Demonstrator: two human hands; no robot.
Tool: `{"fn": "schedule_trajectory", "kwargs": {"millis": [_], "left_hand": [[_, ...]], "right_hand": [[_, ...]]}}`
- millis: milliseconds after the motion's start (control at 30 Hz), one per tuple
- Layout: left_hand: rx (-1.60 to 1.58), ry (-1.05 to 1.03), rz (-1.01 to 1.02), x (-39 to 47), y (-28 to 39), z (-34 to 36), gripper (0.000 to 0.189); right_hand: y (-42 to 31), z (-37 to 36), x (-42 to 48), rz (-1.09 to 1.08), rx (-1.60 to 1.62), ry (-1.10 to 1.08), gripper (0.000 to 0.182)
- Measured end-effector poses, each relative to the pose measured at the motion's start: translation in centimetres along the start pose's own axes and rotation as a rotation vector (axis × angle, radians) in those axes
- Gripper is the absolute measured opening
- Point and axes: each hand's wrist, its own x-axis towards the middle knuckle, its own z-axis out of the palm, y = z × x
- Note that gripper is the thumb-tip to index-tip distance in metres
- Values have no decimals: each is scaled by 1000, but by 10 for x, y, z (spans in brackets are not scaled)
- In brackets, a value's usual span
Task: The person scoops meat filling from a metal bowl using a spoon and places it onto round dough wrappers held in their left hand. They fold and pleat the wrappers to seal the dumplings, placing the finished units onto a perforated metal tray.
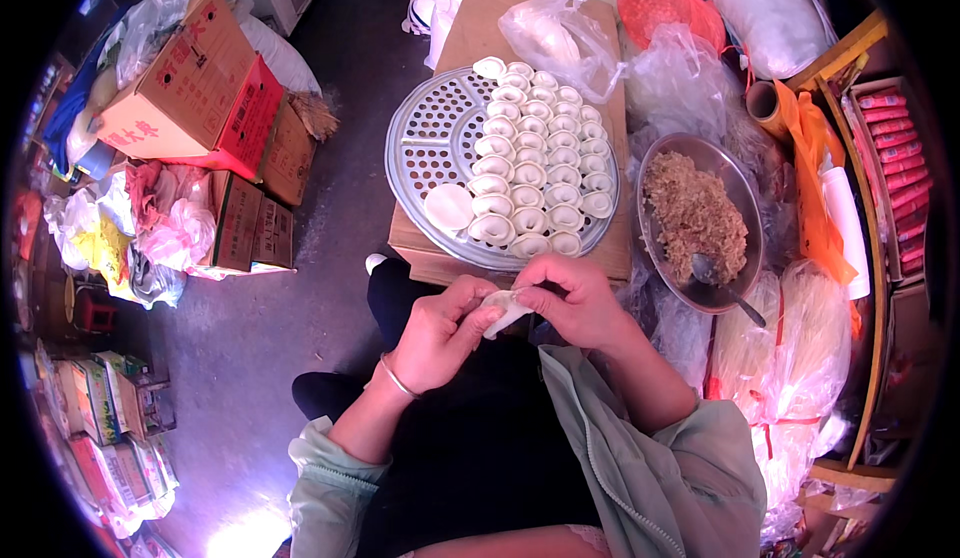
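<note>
Between my left hand [444, 325] and my right hand [574, 299] is a dumpling [507, 310], its dough wrapper folded over and pinched by both sets of fingers. Its filling is hidden. Just beyond my hands lies a round perforated metal steamer tray [429, 142] on a cardboard box. Rows of shaped dumplings [529, 145] cover its middle and right side. One flat dough wrapper [448, 207] rests at the tray's near left. To the right, a metal bowl [754, 220] holds minced filling [694, 205], with a spoon [724, 284] stuck in it.
A clear plastic bag [559, 37] with pale contents sits on the cardboard box [469, 22] behind the tray. Stacked cartons [187, 78] and plastic bags [169, 217] stand at left. Bagged dry noodles [787, 363] and a wooden shelf frame [862, 363] border my right side.
</note>
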Motion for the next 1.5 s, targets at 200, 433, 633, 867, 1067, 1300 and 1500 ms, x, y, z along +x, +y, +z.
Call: {"fn": "schedule_trajectory", "kwargs": {"millis": [200,433,633,867,1067,1300,1500], "left_hand": [[360,142,216,0,-3,7,11],[-162,53,22,0,-3,9,11],[103,-26,51,4,-1,11,12],[178,131,110,4,-5,17,17],[110,161,38,2,-8,15,23],[-256,186,-59,-1,-4,14,19],[47,367,154,0,-12,20,15]], "right_hand": [[-1,6,2,-61,-77,-5,11],[0,1,1,248,241,-53,8],[4,0,2,227,240,-140,15],[-1,4,1,326,343,-113,15],[1,10,3,234,229,-50,13],[3,18,-3,142,152,107,12],[-8,23,-1,142,237,172,13]]}}
